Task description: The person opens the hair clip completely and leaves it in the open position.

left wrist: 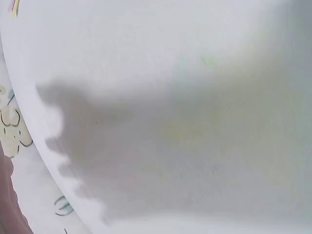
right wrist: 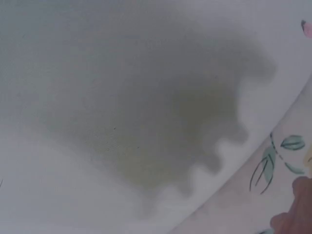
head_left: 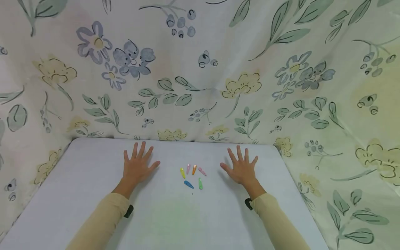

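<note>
In the head view my left hand point(head_left: 136, 170) is held over the table left of several small snap hair clips, its fingers spread and nothing in it. On their right, my right hand point(head_left: 242, 169) is also spread and holds nothing. A yellow clip point(head_left: 182, 173), a pink clip point(head_left: 188, 169), an orange clip point(head_left: 194, 169) and another pink clip point(head_left: 202, 171) form an upper row. Below them lie a blue clip point(head_left: 189, 184) and a green clip point(head_left: 200, 183). Each wrist view catches only an edge of its hand, the left point(left wrist: 10, 204) and the right point(right wrist: 296, 212).
The white table point(head_left: 162, 222) has a rounded far edge, against a hanging floral cloth point(head_left: 200, 83) that also runs along both sides. Broad hand shadows fall on the tabletop in both wrist views. Dark bands point(head_left: 128, 211) show at the cuffs of the beige sleeves point(head_left: 100, 222).
</note>
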Demonstrator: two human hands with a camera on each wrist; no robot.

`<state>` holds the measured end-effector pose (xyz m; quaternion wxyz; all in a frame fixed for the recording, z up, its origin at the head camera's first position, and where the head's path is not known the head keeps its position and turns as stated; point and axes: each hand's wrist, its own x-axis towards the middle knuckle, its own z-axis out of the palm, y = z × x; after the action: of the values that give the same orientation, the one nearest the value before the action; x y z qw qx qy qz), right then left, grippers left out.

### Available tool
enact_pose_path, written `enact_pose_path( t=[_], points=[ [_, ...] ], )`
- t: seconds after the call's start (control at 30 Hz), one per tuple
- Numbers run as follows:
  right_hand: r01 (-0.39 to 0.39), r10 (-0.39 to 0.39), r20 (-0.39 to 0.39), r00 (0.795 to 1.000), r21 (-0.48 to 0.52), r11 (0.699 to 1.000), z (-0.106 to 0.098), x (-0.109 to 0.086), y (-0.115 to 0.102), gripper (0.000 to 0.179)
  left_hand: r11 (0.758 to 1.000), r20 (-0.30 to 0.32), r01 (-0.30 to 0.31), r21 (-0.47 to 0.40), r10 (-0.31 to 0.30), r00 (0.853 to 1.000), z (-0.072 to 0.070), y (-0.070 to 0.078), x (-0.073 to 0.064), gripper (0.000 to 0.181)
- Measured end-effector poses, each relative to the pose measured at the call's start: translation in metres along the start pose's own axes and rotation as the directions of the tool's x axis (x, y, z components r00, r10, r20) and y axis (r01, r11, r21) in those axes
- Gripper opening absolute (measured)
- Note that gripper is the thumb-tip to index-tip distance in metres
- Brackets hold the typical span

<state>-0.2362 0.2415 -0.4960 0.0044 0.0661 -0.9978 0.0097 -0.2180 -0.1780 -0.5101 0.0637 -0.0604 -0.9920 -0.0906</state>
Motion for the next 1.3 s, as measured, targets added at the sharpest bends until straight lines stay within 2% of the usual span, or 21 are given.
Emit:
enact_pose_path(
  t=[0.37, 0.5, 0.6, 0.7, 0.8, 0.9, 0.97, 1.03, 1.1, 1.3],
  points=[
    [0.064, -0.064, 0.001, 0.998, 0.138, 0.988, -0.002, 0.007, -0.032, 0.086, 0.997, -0.009, -0.061, -0.052, 0.061, 0.998, 0.012, 0.036, 0.007, 0.077],
    [0.098, -0.101, 0.003, 0.995, 0.23, 0.968, -0.003, 0.01, -0.043, 0.082, 0.992, 0.019, -0.071, -0.101, 0.073, 0.997, 0.016, 0.051, 0.011, 0.079],
    [0.113, -0.126, 0.017, 0.992, 0.342, 0.933, -0.003, 0.012, -0.052, 0.079, 0.983, 0.037, -0.062, -0.175, 0.07, 0.997, 0.018, 0.061, 0.013, 0.08],
    [0.101, -0.141, 0.052, 0.989, 0.471, 0.876, -0.002, 0.013, -0.061, 0.078, 0.959, 0.059, -0.04, -0.28, 0.059, 0.996, 0.019, 0.071, 0.016, 0.081],
    [0.058, -0.144, 0.102, 0.984, 0.581, 0.811, -0.001, 0.013, -0.07, 0.079, 0.925, 0.065, -0.025, -0.379, 0.054, 0.996, 0.021, 0.081, 0.017, 0.08],
    [0.021, -0.149, 0.138, 0.979, 0.66, 0.751, 0.002, 0.015, -0.077, 0.08, 0.899, 0.066, -0.016, -0.439, 0.05, 0.997, 0.03, 0.087, 0.019, 0.077],
    [0.011, -0.158, 0.151, 0.976, 0.691, 0.723, 0.006, 0.016, -0.08, 0.078, 0.882, 0.074, -0.01, -0.471, 0.05, 0.996, 0.035, 0.09, 0.017, 0.075],
    [0.011, -0.168, 0.151, 0.974, 0.71, 0.704, 0.009, 0.017, -0.084, 0.074, 0.87, 0.086, 0.002, -0.493, 0.046, 0.995, 0.04, 0.094, 0.016, 0.073],
    [0.015, -0.176, 0.15, 0.973, 0.716, 0.697, 0.011, 0.018, -0.087, 0.069, 0.855, 0.095, 0.018, -0.518, 0.036, 0.995, 0.042, 0.097, 0.013, 0.072],
    [0.084, -0.236, 0.113, 0.965, 0.72, 0.689, 0.018, 0.02, -0.093, 0.053, 0.805, 0.088, 0.104, -0.584, -0.064, 0.994, 0.052, 0.106, 0.008, 0.062]
  ],
)
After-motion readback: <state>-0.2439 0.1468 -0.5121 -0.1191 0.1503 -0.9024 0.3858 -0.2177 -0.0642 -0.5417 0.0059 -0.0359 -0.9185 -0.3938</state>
